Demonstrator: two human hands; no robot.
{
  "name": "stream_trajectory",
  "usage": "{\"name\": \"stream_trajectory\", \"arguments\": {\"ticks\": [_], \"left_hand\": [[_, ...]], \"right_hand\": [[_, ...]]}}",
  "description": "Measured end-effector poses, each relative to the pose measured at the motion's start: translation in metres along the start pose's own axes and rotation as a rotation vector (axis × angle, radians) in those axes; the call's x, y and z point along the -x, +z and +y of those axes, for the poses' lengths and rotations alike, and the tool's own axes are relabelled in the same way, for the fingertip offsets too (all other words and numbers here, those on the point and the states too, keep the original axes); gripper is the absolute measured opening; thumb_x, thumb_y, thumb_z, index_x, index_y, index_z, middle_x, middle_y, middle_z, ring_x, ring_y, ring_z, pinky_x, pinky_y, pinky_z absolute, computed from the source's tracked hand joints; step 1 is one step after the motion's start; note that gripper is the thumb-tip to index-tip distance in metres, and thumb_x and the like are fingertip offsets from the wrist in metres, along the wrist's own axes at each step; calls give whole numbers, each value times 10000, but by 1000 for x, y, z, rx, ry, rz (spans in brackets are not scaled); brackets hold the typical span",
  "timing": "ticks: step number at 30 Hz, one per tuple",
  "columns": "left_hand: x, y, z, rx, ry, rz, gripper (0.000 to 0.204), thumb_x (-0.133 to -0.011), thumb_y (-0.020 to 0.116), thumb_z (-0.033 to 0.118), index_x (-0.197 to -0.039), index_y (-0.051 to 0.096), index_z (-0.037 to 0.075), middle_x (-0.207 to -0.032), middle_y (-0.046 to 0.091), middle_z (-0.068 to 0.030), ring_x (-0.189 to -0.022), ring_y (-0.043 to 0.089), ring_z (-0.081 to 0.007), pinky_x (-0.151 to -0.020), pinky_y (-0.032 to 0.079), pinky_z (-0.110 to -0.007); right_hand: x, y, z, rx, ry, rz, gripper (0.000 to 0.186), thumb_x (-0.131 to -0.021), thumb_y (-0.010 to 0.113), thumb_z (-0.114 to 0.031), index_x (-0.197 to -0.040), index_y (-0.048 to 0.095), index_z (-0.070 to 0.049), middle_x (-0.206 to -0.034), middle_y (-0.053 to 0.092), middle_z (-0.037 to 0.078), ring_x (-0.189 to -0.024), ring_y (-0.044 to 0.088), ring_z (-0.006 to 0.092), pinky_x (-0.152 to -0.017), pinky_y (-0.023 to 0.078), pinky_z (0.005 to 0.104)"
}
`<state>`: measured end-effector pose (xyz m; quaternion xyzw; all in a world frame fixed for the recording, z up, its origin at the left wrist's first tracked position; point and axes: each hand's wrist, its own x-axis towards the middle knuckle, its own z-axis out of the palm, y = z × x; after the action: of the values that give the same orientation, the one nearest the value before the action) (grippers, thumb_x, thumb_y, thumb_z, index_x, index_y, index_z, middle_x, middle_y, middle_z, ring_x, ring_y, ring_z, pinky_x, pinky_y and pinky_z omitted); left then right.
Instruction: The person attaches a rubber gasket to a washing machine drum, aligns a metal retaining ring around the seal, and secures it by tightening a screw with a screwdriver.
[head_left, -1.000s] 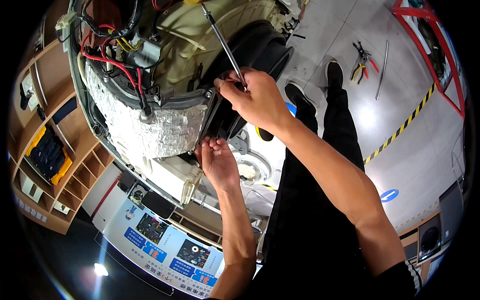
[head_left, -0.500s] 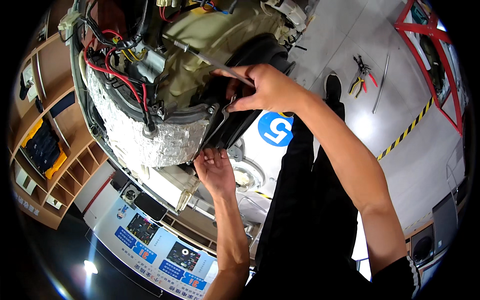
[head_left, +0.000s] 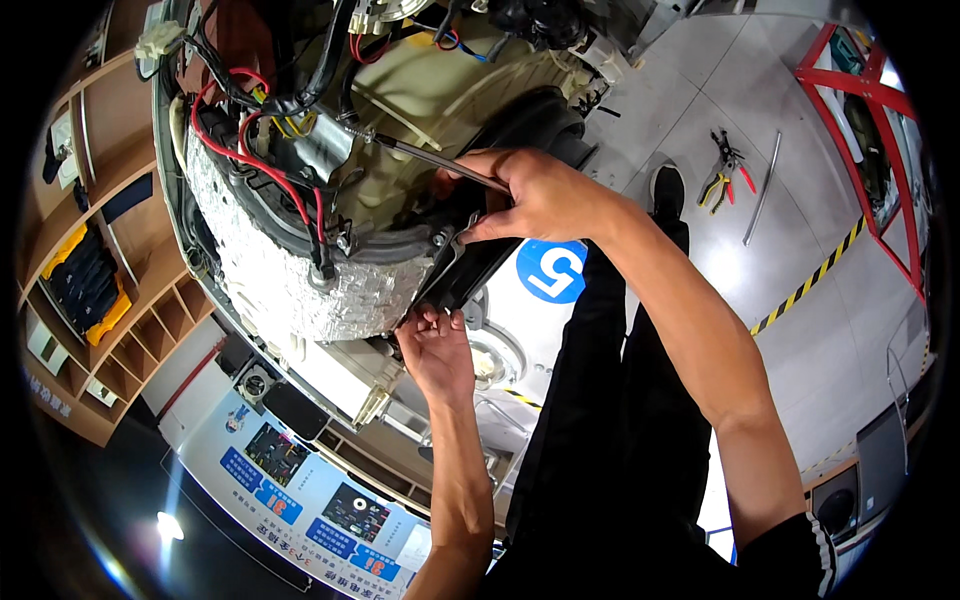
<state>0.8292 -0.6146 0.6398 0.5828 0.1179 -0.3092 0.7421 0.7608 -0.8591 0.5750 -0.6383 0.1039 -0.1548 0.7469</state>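
Observation:
My right hand [head_left: 535,195] curls over a black rim [head_left: 475,255] on an opened, foil-wrapped machine body [head_left: 330,290]. Its thumb presses beside a bent metal strip [head_left: 447,245], and some of its fingers are hidden behind the rim. A thin metal rod [head_left: 435,160] with a small spring [head_left: 358,130] at its far end runs into the crook of this hand. Lower down, my left hand [head_left: 435,350], palm up, has its bent fingertips on the bottom end of the black rim.
Red wires [head_left: 245,150] and black cables cross the machine's top. On the floor at right lie pliers [head_left: 725,175] and another metal rod [head_left: 764,190]. A red frame rack [head_left: 870,100] stands beyond them; wooden shelves [head_left: 120,250] stand at left.
The rod has tilted flatter, its spring end dropping toward the machine's near side. Both hands keep nearly the same places on the rim; the whole view has shifted slightly.

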Motion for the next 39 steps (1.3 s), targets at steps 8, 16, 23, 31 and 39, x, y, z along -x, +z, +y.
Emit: {"name": "stream_trajectory", "arguments": {"ticks": [8, 16, 23, 31, 39], "left_hand": [[19, 27, 5, -180, -136, 255, 142, -967, 569, 189, -1090, 524, 132, -890, 586, -5, -740, 526, -114, -797, 421, -341], [58, 91, 61, -1757, 641, -470, 298, -776, 727, -40, -1050, 613, -18, -930, 653, -139, -843, 650, -246, -803, 533, -343], [0, 157, 82, -1919, 955, -824, 479, -727, 768, -17, -1167, 580, -39, -1157, 607, -198, -1052, 609, -359, -956, 480, -450], [-17, 186, 71, -2421, 808, -995, 764, -649, 832, 143, -1295, 458, -21, -1169, 612, -183, -1102, 581, -361, -968, 423, -422], [-32, 187, 72, -2731, 834, -1049, 619, -562, 888, 284, -1022, 580, 7, -839, 669, -129, -883, 635, -324, -807, 466, -411]], "right_hand": [[4, 1, -9, -153, 223, -61, 428, -754, 800, -188, -1116, 633, -33, -909, 701, 109, -837, 685, 253, -728, 500, 340], [3, 11, 6, -144, -11, 60, 394, -753, 793, -184, -1079, 650, -15, -977, 712, 117, -908, 681, 290, -813, 519, 342], [3, 5, 4, -110, 11, -22, 368, -746, 784, -216, -1028, 663, -14, -926, 693, 157, -857, 672, 294, -758, 500, 346], [2, 9, 6, -40, -59, 61, 324, -717, 769, -161, -979, 641, -19, -873, 669, 178, -877, 649, 343, -762, 498, 392], [2, 6, 8, -39, -131, 64, 324, -709, 767, -134, -985, 645, -19, -845, 676, 171, -853, 653, 350, -756, 499, 417]]}}
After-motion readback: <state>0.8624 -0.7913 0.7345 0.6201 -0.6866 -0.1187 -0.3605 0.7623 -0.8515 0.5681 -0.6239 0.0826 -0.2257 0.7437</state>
